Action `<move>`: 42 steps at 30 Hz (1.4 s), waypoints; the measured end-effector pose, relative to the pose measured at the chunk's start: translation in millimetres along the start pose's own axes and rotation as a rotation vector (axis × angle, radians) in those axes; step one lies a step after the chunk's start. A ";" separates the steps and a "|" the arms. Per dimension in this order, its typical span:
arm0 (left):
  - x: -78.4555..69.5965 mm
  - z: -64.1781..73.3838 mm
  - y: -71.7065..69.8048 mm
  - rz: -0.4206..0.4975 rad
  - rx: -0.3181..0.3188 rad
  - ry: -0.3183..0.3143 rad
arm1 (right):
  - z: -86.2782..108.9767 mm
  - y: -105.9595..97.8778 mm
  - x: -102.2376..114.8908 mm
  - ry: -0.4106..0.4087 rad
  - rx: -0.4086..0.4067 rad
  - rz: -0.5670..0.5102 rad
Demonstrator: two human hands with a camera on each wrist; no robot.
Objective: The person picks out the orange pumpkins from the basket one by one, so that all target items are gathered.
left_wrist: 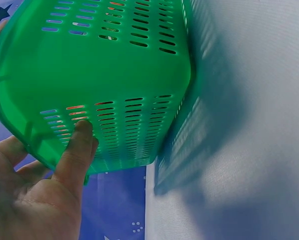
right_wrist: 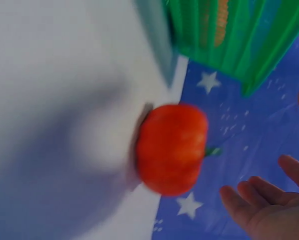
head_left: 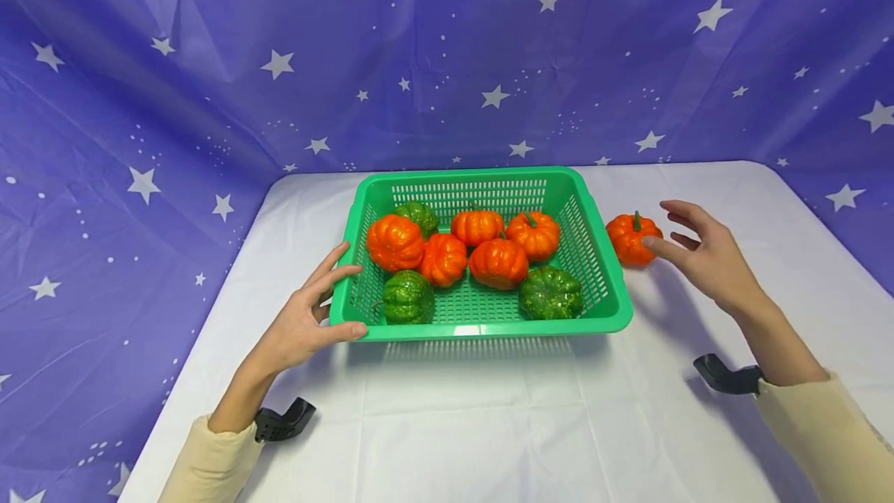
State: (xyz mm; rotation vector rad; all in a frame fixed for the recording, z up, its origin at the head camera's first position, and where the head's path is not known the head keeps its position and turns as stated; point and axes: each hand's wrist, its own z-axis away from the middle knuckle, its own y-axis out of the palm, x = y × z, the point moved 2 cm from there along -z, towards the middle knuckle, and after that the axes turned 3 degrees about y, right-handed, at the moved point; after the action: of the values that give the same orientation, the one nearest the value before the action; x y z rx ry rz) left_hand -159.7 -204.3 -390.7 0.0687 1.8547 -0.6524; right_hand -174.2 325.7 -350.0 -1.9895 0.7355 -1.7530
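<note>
A green plastic basket (head_left: 482,329) stands on the table with several orange pumpkins (head_left: 499,263) and three dark green ones (head_left: 408,297) inside. My left hand (head_left: 307,324) holds its near left corner, with the thumb on the front rim and fingers at the left rim. One finger (left_wrist: 75,155) presses against the slotted outer wall in the left wrist view. Right of the basket, a single orange pumpkin (head_left: 628,243) with a green stem rests on the cloth. Beside it hovers my right hand (head_left: 712,258), fingers spread and apart from the pumpkin (right_wrist: 172,150) in the right wrist view.
White cloth (head_left: 475,425) covers the table, its rounded far corner at the back right. A purple curtain (head_left: 419,45) with white stars hangs behind and along the left side. Each wrist carries a black camera mount (head_left: 285,419).
</note>
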 end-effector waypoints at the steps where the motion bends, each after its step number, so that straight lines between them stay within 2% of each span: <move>1: 0.0 -0.2 -0.1 -0.001 -0.001 0.000 | 1.1 1.9 4.3 -0.013 0.005 -0.006; 10: 1.4 -1.3 0.6 0.022 0.002 0.006 | 13.6 20.8 43.5 -0.059 0.124 -0.062; 17: 1.0 -1.9 1.2 0.013 0.001 0.011 | 21.8 39.4 69.8 -0.209 0.196 -0.098; 21: 1.3 -2.0 1.5 0.016 -0.002 0.013 | 26.1 51.1 80.5 -0.277 0.267 -0.141; 23: 1.2 -2.0 1.4 0.011 -0.003 0.012 | 28.0 56.3 84.9 -0.279 0.312 -0.166; 28: 0.7 -1.9 0.8 -0.001 -0.004 0.011 | 27.8 68.9 94.0 -0.215 0.392 -0.206; 36: 0.8 -1.8 0.7 -0.005 -0.006 0.005 | 18.1 93.3 104.7 -0.154 0.434 -0.177; 42: 0.3 -0.7 0.7 -0.001 -0.009 0.003 | 11.5 110.2 110.7 -0.168 0.454 -0.122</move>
State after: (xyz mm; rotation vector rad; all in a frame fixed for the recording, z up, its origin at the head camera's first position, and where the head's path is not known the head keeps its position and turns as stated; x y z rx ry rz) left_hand -160.1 -203.5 -391.1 0.0632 1.8605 -0.6452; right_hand -168.2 170.4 -331.2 -1.8600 0.1434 -1.6137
